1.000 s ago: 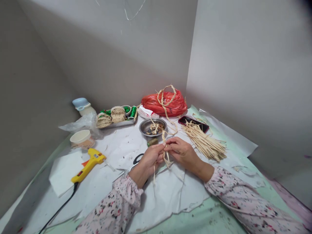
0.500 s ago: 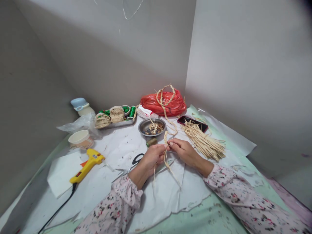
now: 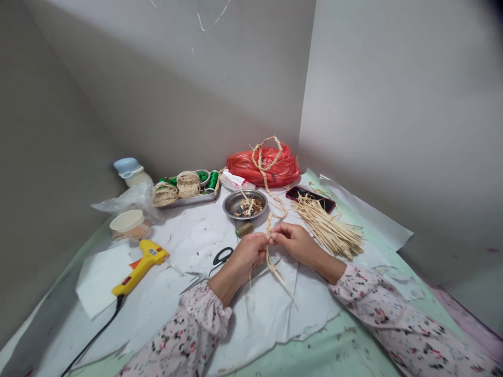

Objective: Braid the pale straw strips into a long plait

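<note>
A pale straw braid (image 3: 265, 179) runs from a loop on the red plastic bag (image 3: 281, 170) down between my hands. My left hand (image 3: 250, 250) pinches the braid's near end from the left, fingers curled. Close against it, my right hand (image 3: 293, 241) pinches the same spot with thumb and forefinger. Loose straw strands (image 3: 278, 275) hang below the fingertips over white paper. Right of my right hand lies a bundle of dry straw (image 3: 330, 228), partly over a dark phone (image 3: 310, 198). The exact crossing of strands is hidden by my fingers.
Behind my hands are a metal bowl (image 3: 245, 204) of scraps and a small thread spool (image 3: 244, 229). Scissors (image 3: 222, 256) lie beside my left wrist. Farther left are a yellow glue gun (image 3: 141, 266), a paper cup (image 3: 130, 225), a tray (image 3: 192, 199) of woven pieces and a blue-capped bottle (image 3: 131, 170).
Both hands have shifted very slightly, with the fingertips closer together on the braid. The hanging strands have swung a little to the right, and more of the scissors shows.
</note>
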`<state>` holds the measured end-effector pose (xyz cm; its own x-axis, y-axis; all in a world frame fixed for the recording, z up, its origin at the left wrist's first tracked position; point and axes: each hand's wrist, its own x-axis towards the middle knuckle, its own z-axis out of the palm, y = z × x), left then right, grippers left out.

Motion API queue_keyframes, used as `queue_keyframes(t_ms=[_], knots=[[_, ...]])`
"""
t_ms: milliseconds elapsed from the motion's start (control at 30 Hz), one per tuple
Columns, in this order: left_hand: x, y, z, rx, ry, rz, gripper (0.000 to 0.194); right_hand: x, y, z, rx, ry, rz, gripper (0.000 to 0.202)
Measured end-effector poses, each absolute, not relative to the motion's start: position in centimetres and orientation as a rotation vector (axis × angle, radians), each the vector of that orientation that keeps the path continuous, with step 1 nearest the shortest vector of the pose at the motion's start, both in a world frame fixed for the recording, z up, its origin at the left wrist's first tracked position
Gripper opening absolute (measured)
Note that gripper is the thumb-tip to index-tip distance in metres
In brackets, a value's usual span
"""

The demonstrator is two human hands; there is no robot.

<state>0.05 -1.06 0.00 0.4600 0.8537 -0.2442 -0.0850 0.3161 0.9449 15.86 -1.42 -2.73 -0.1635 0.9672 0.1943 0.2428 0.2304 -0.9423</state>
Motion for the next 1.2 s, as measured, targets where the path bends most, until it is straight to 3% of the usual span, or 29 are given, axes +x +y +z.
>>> queue_keyframes(t_ms=[233, 567, 1200], knots=[[0.1, -0.8, -0.7, 1.133, 0.952, 0.719, 0.013, 16.0, -1.5, -2.6, -1.121, -1.61, 1.069, 0.014], [0.3, -0.4, -2.1, 1.574, 1.204, 0.772, 0.018, 15.8, -1.7, -2.7, -1.275, -1.672, 0.902, 0.01], [-0.2, -1.4, -0.1, 2.06, 1.472, 0.833, 0.025, 15.8, -1.9, -2.4, -1.344, -1.705, 0.774, 0.007]])
